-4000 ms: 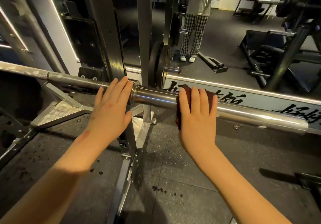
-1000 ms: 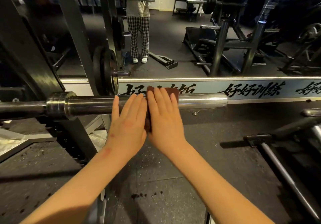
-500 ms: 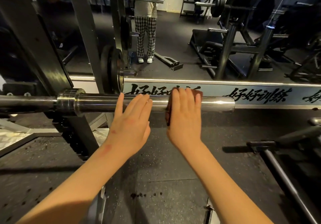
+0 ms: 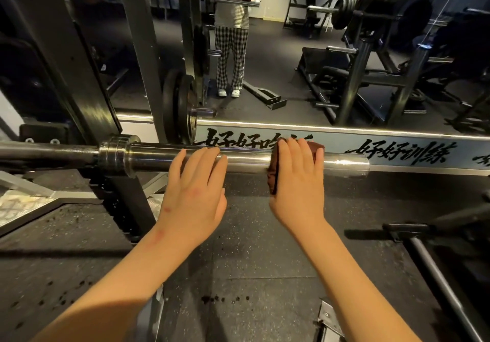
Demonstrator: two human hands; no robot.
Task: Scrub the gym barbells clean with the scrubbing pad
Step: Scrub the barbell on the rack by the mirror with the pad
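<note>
A chrome barbell (image 4: 153, 158) lies level across the view, its bare sleeve ending at the right (image 4: 347, 165). My right hand (image 4: 298, 182) presses a dark brown scrubbing pad (image 4: 273, 174) draped over the sleeve, fingers straight over the top. The pad's far edge shows beyond my fingertips. My left hand (image 4: 197, 190) rests flat on the sleeve to the pad's left, fingers straight, a gap of bare chrome between the hands.
A black rack upright (image 4: 66, 63) holds the bar at the left. A wall mirror (image 4: 291, 63) behind reflects plates, benches and a standing person. A dark bar (image 4: 437, 280) lies on the rubber floor at the right.
My right hand has slid the pad to the right along the sleeve, away from my left hand, which stays flat on the bar. The camera has shifted a little.
</note>
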